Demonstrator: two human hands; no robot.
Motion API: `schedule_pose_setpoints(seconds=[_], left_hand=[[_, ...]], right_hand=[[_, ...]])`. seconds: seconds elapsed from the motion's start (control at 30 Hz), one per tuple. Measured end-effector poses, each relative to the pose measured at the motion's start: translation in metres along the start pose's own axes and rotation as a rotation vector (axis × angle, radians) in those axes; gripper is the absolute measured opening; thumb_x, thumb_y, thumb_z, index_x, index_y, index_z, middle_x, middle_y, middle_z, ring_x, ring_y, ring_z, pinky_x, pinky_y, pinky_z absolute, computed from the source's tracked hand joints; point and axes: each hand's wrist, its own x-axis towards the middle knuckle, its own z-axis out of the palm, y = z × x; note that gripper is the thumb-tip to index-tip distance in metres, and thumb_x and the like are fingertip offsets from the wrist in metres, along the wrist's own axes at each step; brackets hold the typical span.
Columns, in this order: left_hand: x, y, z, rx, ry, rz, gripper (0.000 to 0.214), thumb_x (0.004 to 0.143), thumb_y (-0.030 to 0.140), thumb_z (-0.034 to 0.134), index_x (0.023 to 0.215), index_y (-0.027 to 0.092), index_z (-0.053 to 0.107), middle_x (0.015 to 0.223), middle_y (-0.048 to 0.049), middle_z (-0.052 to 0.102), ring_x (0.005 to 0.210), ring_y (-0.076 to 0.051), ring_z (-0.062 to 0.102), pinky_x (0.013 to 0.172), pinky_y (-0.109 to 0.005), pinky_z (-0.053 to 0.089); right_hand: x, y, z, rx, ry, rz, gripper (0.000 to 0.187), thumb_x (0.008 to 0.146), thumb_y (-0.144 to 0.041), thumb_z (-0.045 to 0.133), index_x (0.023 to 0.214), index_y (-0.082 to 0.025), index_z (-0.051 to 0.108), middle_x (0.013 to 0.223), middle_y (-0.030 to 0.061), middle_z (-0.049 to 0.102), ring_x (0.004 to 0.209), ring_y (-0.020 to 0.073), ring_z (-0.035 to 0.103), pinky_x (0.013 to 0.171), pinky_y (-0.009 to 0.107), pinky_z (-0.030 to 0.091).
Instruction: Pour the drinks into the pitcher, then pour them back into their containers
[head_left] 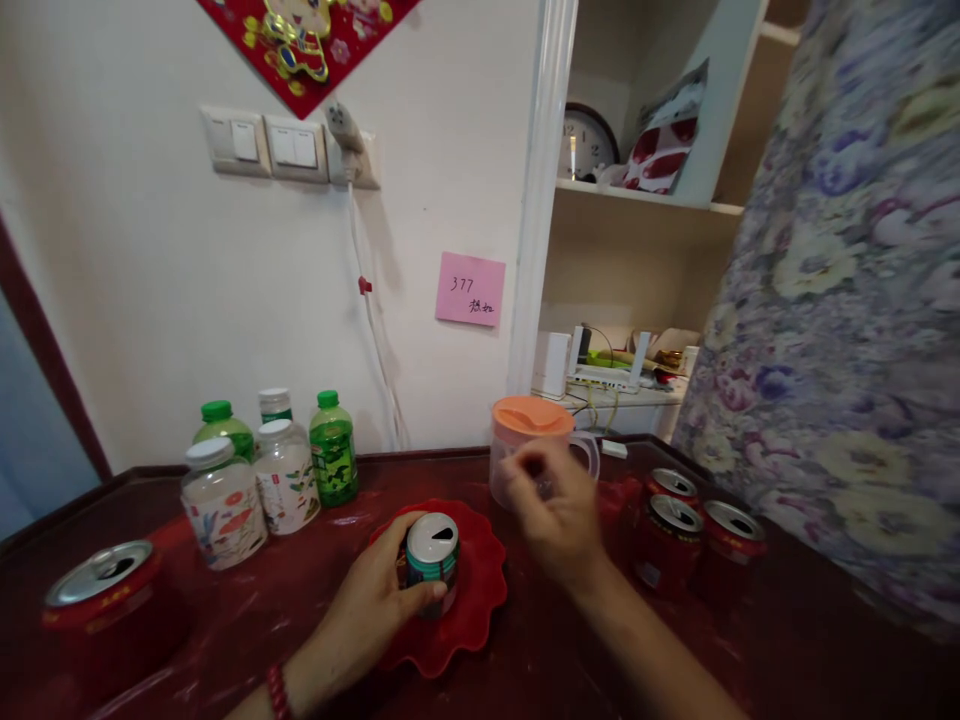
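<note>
My left hand (382, 590) is closed round an opened drink can (431, 565), with the thumb across its front and the fingers behind its left side. Green and dark bands show on the can, and its silver top faces up. It is upright over a red plate (484, 600) with a scalloped rim. Raised to the right of the plate, my right hand (555, 510) is smeared by motion, its fingers bent. Behind it stands a clear plastic pitcher (502, 460) with an orange lid, partly covered by the hand. Whether the right fingers hold anything cannot be made out.
Several opened red cans (667, 545) are grouped at the right, and another red can (105, 610) stands at the near left. Clear jars (225, 515) and green bottles (334, 450) line the back left. A floral curtain (832, 300) hangs at the right of the dark red table (300, 610).
</note>
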Motion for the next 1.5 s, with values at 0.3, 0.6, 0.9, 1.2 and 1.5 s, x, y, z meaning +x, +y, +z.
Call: schedule_pose_setpoints(seconds=[0.3,0.6,0.9,1.2,1.5], left_hand=[[0.007,-0.019,-0.002,0.192,0.150,0.161,0.068,0.065,0.044,0.078,0.126,0.023,0.057,0.125,-0.0095,0.071,0.112,-0.033,0.068,0.093,-0.038,0.057],[-0.006,0.010,0.009,0.325,0.276,0.153,0.070,0.061,0.033,0.071,0.129,0.027,0.059,0.118,-0.0060,0.075,0.105,-0.034,0.072,0.085,-0.035,0.061],[-0.015,0.013,0.010,0.221,0.174,0.197,0.087,0.061,0.043,0.078,0.142,0.032,0.049,0.136,-0.0049,0.065,0.122,-0.037,0.063,0.094,-0.042,0.059],[-0.022,0.024,0.005,0.190,0.232,0.193,0.066,0.081,0.056,0.066,0.140,0.032,0.049,0.131,-0.0053,0.069,0.119,-0.030,0.066,0.096,-0.038,0.059],[-0.019,0.010,0.004,0.247,0.209,0.219,0.059,0.082,0.054,0.067,0.135,0.032,0.053,0.123,-0.0029,0.073,0.116,-0.028,0.068,0.093,-0.032,0.060]], right_hand=[[-0.011,-0.032,0.015,-0.434,-0.837,0.142,0.058,0.073,-0.058,0.082,0.116,-0.024,0.065,0.106,0.0060,0.062,0.093,0.0298,0.061,0.077,0.044,0.051],[0.002,-0.052,0.006,-0.515,-0.921,0.166,0.067,0.071,-0.063,0.082,0.116,-0.018,0.061,0.105,0.0088,0.065,0.090,0.0309,0.064,0.078,0.048,0.056],[0.022,-0.070,-0.029,-0.550,-0.913,0.142,0.052,0.070,-0.063,0.080,0.097,-0.020,0.065,0.085,0.0037,0.068,0.069,0.0247,0.063,0.059,0.032,0.047],[0.043,-0.067,-0.102,-0.920,-0.585,0.275,0.043,0.069,-0.058,0.080,0.089,-0.023,0.065,0.076,0.0026,0.066,0.065,0.0239,0.060,0.052,0.029,0.028],[0.053,-0.013,-0.134,-1.193,-0.278,0.478,0.049,0.076,-0.065,0.070,0.097,-0.022,0.066,0.079,0.0087,0.067,0.072,0.0292,0.063,0.060,0.033,0.039]])
